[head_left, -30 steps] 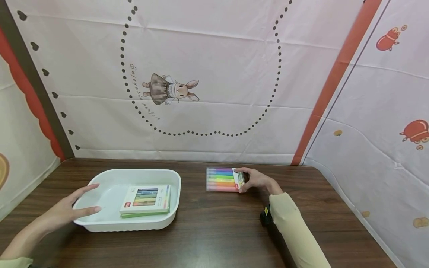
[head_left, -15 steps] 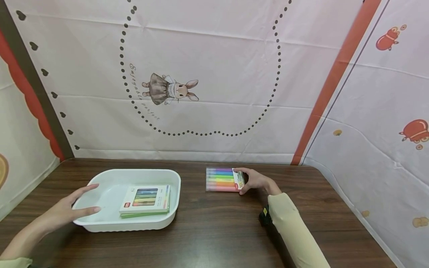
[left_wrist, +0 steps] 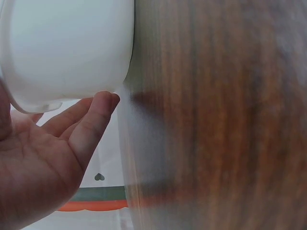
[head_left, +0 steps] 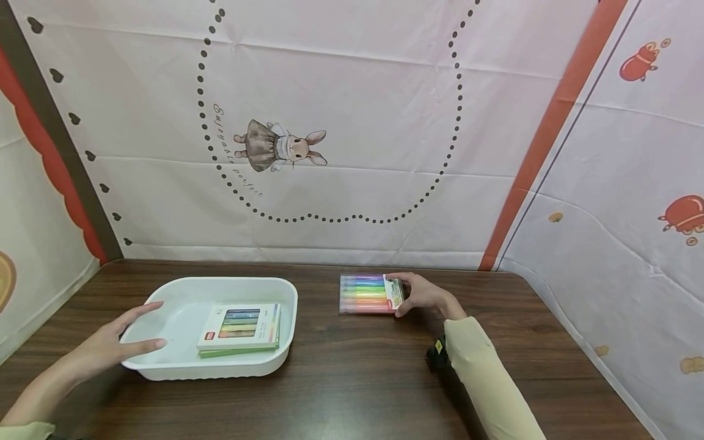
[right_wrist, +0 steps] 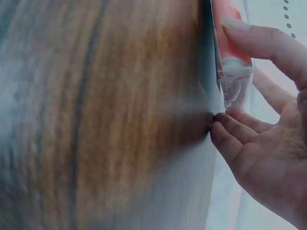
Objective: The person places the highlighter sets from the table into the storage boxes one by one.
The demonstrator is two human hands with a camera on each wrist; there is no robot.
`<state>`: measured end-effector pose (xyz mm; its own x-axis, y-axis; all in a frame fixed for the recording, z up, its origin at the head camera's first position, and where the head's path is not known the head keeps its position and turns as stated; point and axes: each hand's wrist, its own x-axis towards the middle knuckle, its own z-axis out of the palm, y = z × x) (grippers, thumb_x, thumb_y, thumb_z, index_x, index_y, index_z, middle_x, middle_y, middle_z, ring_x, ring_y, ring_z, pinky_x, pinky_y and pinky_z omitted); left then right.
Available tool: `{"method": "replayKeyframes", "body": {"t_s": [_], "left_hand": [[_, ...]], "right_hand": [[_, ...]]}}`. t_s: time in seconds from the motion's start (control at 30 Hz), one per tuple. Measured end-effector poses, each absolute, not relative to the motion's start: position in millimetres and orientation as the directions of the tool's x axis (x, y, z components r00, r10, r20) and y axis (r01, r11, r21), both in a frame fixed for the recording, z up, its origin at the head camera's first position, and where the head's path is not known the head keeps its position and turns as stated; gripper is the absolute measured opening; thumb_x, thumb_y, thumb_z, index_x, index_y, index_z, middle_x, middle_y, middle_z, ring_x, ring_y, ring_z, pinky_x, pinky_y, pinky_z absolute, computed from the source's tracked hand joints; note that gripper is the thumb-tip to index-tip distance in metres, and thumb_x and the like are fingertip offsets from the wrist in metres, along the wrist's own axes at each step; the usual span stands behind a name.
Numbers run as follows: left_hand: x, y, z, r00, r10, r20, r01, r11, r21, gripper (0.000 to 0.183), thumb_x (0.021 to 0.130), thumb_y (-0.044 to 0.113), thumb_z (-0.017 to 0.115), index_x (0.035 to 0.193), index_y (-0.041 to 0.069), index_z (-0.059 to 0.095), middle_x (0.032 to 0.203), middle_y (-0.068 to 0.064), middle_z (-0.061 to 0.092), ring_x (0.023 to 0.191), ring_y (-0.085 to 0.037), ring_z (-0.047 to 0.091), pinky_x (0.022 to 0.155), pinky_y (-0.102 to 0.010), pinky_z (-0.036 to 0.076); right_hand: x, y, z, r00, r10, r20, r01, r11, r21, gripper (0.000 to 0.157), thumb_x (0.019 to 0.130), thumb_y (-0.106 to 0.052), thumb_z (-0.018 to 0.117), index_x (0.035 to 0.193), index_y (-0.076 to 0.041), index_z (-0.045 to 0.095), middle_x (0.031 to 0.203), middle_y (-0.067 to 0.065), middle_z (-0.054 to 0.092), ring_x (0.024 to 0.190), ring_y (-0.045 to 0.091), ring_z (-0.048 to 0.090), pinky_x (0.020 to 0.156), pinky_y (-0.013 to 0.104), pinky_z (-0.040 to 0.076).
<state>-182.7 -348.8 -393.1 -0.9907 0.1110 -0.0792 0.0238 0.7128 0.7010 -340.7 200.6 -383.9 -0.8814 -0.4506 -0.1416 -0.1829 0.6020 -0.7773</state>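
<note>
A white plastic basin [head_left: 170, 327] stands on the left of the table. My left hand [head_left: 101, 348] grips its left end, with thumb and forefinger over the rim; in the left wrist view other fingers [left_wrist: 93, 122] rest against the outer wall. Inside the basin, a white boxed set of pens [head_left: 242, 327] with a window lies on a green-edged item [head_left: 239, 352]. Towards the back right, my right hand [head_left: 426, 295] holds the right end of a clear pack of rainbow-coloured markers [head_left: 363, 294]. The right wrist view shows the thumb on the side of this pack [right_wrist: 235, 43].
The dark wood-grain table [head_left: 352, 373] runs back to a printed cloth wall [head_left: 374, 153]. A second cloth wall [head_left: 621, 244] closes off the right side, and another [head_left: 44, 244] the left. A black wrist device [head_left: 438, 354] sits below the right sleeve.
Glare on the marker pack has brightened, and the pack has shifted very slightly to the right along with the right hand. The left hand and basin look unchanged.
</note>
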Motion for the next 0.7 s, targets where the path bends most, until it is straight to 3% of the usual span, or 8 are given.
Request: {"method": "replayKeyframes", "body": {"t_s": [0.27, 0.47, 0.7], "left_hand": [[-182.3, -348.5, -393.7, -0.992, 0.111, -0.055, 0.042, 0.717, 0.695, 0.075, 0.087, 0.03, 0.06, 0.142, 0.002, 0.017, 0.136, -0.042, 0.017, 0.117, -0.055, 0.024, 0.082, -0.065, 0.029], [-182.3, -348.7, -394.2, -0.992, 0.114, -0.046, 0.05, 0.719, 0.693, 0.075, 0.087, 0.029, 0.06, 0.142, 0.002, 0.017, 0.135, -0.041, 0.018, 0.116, -0.054, 0.026, 0.082, -0.063, 0.03], [-182.8, -349.0, -395.0, -0.992, 0.115, -0.061, 0.04, 0.715, 0.698, 0.076, 0.087, 0.03, 0.06, 0.142, 0.002, 0.016, 0.136, -0.042, 0.016, 0.117, -0.056, 0.023, 0.082, -0.066, 0.03]], "right_hand": [[-339.8, 206.8, -381.3, -0.862, -0.491, -0.128, -0.185, 0.538, -0.822, 0.09, 0.06, 0.007, 0.08, 0.138, -0.005, 0.037, 0.14, 0.019, 0.029, 0.124, 0.04, 0.035, 0.096, 0.047, 0.038], [-338.8, 209.5, -379.9, -0.86, -0.496, -0.121, -0.167, 0.497, -0.852, 0.09, 0.06, 0.01, 0.077, 0.139, -0.002, 0.035, 0.137, 0.02, 0.032, 0.113, 0.032, 0.044, 0.085, 0.035, 0.047], [-335.8, 214.1, -379.4, -0.892, -0.422, -0.162, -0.07, 0.483, -0.873, 0.074, 0.072, 0.0, 0.073, 0.138, -0.008, 0.039, 0.124, 0.02, 0.042, 0.086, 0.022, 0.054, 0.069, 0.034, 0.051]]}}
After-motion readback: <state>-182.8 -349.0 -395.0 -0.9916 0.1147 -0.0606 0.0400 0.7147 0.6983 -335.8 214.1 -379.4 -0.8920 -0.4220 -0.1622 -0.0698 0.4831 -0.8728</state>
